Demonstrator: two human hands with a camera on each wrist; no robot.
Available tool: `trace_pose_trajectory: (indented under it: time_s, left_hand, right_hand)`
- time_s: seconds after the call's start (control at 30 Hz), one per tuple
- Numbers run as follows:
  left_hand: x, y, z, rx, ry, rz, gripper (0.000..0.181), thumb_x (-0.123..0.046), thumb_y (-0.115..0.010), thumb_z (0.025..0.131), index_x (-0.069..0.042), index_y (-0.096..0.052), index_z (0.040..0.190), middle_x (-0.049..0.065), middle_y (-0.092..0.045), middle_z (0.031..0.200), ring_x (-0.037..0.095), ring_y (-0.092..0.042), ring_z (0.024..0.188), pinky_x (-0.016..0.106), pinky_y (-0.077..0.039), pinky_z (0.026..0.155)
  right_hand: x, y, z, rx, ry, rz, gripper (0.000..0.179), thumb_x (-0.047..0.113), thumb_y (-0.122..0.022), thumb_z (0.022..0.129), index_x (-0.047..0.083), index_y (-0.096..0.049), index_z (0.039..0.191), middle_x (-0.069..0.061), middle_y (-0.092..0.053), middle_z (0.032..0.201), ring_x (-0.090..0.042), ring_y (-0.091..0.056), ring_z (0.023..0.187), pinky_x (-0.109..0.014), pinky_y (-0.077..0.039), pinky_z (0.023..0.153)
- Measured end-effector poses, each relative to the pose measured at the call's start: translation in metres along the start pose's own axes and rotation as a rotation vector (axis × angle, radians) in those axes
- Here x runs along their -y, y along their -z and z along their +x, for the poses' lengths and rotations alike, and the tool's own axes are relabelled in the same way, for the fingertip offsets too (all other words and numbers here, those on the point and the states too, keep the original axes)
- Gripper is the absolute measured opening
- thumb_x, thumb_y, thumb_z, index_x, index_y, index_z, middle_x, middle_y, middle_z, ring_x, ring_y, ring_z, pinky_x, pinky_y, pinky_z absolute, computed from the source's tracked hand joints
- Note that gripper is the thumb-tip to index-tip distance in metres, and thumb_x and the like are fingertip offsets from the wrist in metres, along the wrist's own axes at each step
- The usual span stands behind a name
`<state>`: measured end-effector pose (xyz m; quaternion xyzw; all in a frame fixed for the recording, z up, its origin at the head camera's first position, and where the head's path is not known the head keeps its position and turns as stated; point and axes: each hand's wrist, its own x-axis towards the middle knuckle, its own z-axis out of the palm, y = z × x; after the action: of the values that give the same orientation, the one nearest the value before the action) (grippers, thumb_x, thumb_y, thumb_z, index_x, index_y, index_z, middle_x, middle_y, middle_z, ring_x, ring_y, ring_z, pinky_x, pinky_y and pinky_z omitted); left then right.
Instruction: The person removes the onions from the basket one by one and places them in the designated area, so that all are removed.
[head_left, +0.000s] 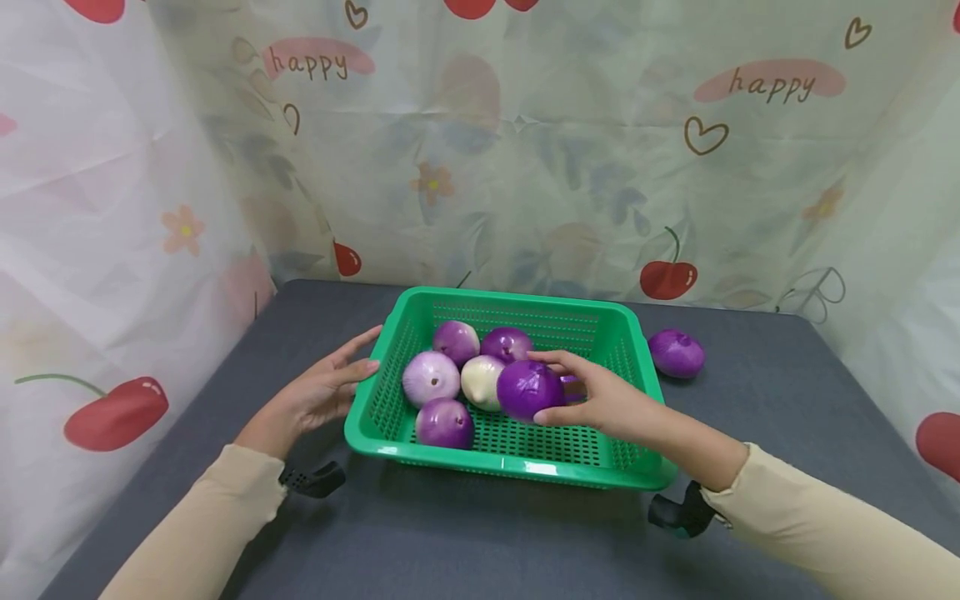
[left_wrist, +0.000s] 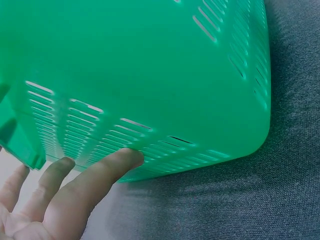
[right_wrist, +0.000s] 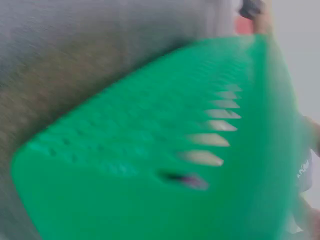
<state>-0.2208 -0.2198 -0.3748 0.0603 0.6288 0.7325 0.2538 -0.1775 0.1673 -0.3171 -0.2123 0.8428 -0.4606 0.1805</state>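
A green plastic basket [head_left: 525, 468] with slotted sides stands on the dark table and holds several purple onions [head_left: 431, 380]. One paler, cream-coloured onion [head_left: 480, 382] lies among them. Over the basket's right half, my right hand [head_left: 603, 402] grips a deep purple onion [head_left: 529, 390] between thumb and fingers. Part of another purple thing shows behind those fingers, mostly hidden. My left hand [head_left: 318, 392] is at the basket's left side, thumb by the rim. In the left wrist view, its extended fingers [left_wrist: 95, 182] lie against or close to the slotted outer wall.
A single purple onion [head_left: 677, 353] lies on the grey table cloth [head_left: 495, 542], just right of the basket. Patterned curtains [head_left: 525, 167] enclose the back and sides. A thin wire loop [head_left: 817, 292] is at the back right. The right wrist view is blurred.
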Motion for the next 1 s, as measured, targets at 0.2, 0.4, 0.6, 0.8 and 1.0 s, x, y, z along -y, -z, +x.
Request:
trace_pose_trajectory:
  time_s: [0.2,0.4,0.6,0.8,1.0]
  left_hand:
    - [-0.002,-0.002,-0.001,0.001,0.002,-0.003,0.071,-0.018,-0.051,0.102,-0.032,-0.008,0.156,0.011,-0.045,0.134,0.022,-0.066,0.106,0.048,-0.054,0.086]
    - [-0.001,-0.002,0.000,-0.003,0.006,-0.009,0.070,-0.018,-0.051,0.102,-0.032,-0.009,0.156,0.012,-0.043,0.136,0.022,-0.066,0.106,0.048,-0.054,0.087]
    - [-0.001,-0.002,-0.001,-0.002,-0.002,-0.004,0.070,-0.018,-0.051,0.102,-0.032,-0.009,0.156,0.014,-0.041,0.139,0.023,-0.066,0.106,0.048,-0.054,0.087]
    - [0.000,-0.001,-0.001,-0.004,-0.002,-0.001,0.070,-0.019,-0.051,0.102,-0.032,-0.009,0.156,0.014,-0.042,0.137,0.022,-0.066,0.106,0.048,-0.054,0.086]
    - [0.000,-0.001,0.000,-0.007,-0.003,0.002,0.070,-0.019,-0.051,0.102,-0.032,-0.009,0.156,0.013,-0.044,0.135,0.022,-0.067,0.106,0.048,-0.054,0.087]
  right_hand:
    - [0.013,0.032,-0.017,-0.087,0.021,0.010,0.074,0.029,-0.073,0.088,0.022,-0.034,0.150,-0.015,-0.040,0.143,-0.041,-0.043,0.131,-0.046,-0.051,0.093]
    - [0.014,0.066,-0.035,-0.214,0.035,0.029,0.073,0.020,-0.067,0.092,0.020,-0.027,0.153,-0.016,-0.041,0.141,-0.039,-0.042,0.133,-0.028,-0.053,0.088]
    - [-0.006,0.098,-0.049,-0.326,0.000,0.063,0.070,0.021,-0.062,0.096,0.031,-0.023,0.154,-0.009,-0.035,0.144,-0.026,-0.041,0.134,-0.014,-0.048,0.083]
    - [-0.034,0.121,-0.061,-0.460,-0.034,0.009,0.070,0.024,-0.060,0.097,0.034,-0.021,0.154,-0.011,-0.035,0.144,-0.001,-0.049,0.116,-0.008,-0.046,0.080]
    - [-0.063,0.135,-0.068,-0.567,-0.122,-0.021,0.072,0.032,-0.060,0.096,0.042,-0.017,0.153,-0.023,-0.024,0.148,-0.045,-0.038,0.133,-0.006,-0.045,0.074]
